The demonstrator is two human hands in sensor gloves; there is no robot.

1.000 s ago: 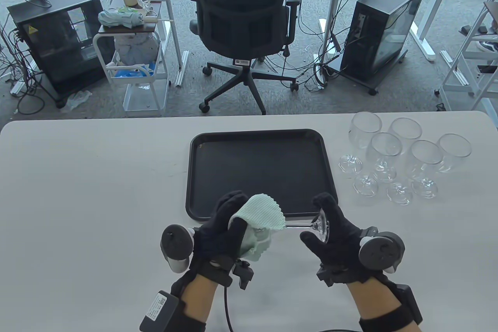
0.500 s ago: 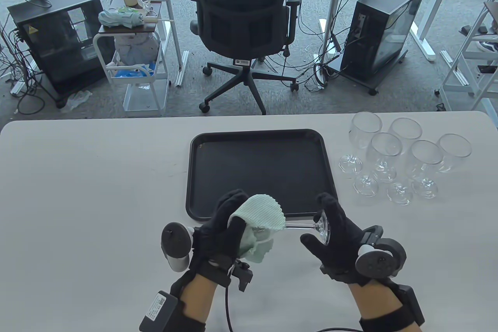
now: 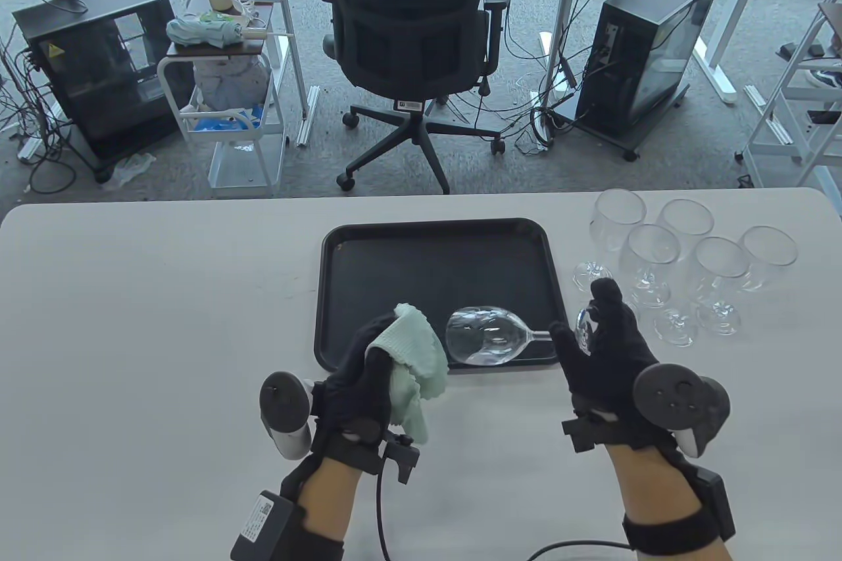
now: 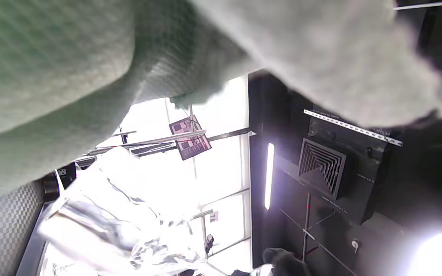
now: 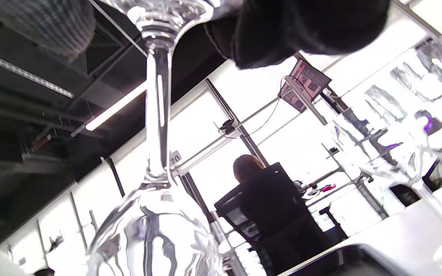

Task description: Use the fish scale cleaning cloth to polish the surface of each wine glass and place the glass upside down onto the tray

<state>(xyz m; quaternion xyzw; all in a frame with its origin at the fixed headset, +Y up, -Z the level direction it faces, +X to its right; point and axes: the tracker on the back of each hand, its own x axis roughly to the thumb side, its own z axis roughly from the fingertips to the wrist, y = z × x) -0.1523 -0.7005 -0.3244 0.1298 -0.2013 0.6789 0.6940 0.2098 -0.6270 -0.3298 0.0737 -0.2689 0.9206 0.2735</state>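
Glass bowl (image 3: pixel 483 337) left of right hand (image 3: pixel 602 350) grip at foot, over tray (image 3: pixel 434 245)

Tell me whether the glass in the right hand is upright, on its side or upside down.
On its side. The held glass lies roughly level above the tray, bowl toward the cloth, foot in the right hand.

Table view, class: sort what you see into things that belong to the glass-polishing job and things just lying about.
Job: held wine glass, green cloth, black tray, five waiting glasses, left hand, right hand.

Lying about: office chair, computer towers, white trolley.
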